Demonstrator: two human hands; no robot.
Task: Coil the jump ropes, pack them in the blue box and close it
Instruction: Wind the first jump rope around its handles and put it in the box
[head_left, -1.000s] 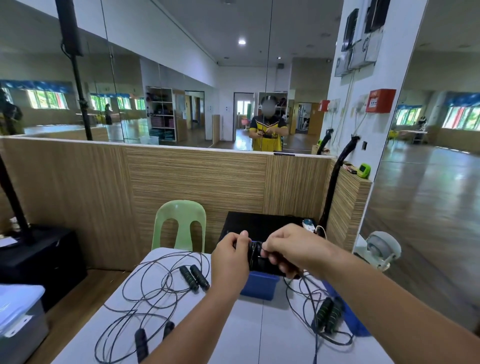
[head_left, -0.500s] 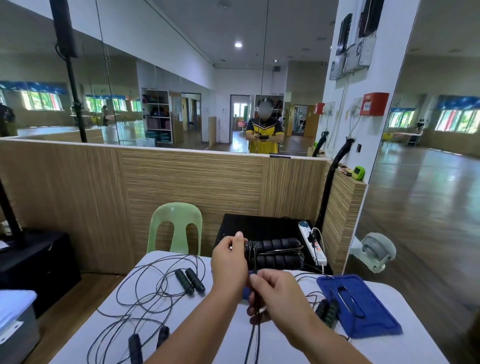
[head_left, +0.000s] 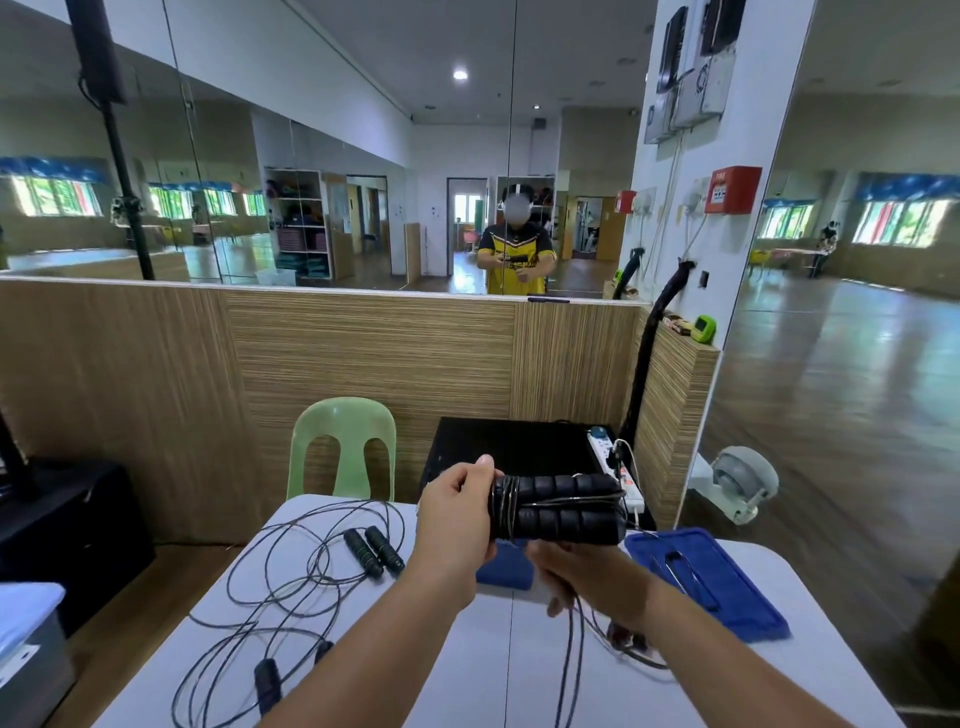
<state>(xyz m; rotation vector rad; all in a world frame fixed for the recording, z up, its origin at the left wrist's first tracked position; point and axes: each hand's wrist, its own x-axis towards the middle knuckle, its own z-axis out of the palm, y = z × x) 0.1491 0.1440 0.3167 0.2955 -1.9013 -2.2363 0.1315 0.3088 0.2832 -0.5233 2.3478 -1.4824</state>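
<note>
1. Jump rope handles (head_left: 558, 506), two black foam grips lying side by side, are held level in the air above the white table (head_left: 467, 675).
2. Several turns of thin cord (head_left: 570, 654) are wound round the handles at their left end; the rest hangs down towards the table.
3. The left hand (head_left: 457, 519) grips the left end of the handles, thumb on top and fingers curled round them.
4. The right hand (head_left: 592, 577) sits lower, under the handles. It is blurred, but it seems to be closed round the hanging cord.
5. The blue box (head_left: 506, 571) stands on the table behind the hands and is mostly hidden by them.
6. Its blue lid (head_left: 727, 597) lies flat on the table to the right, apart from the box.
7. Loose ropes (head_left: 291, 587) sprawl uncoiled over the left of the table.
</note>
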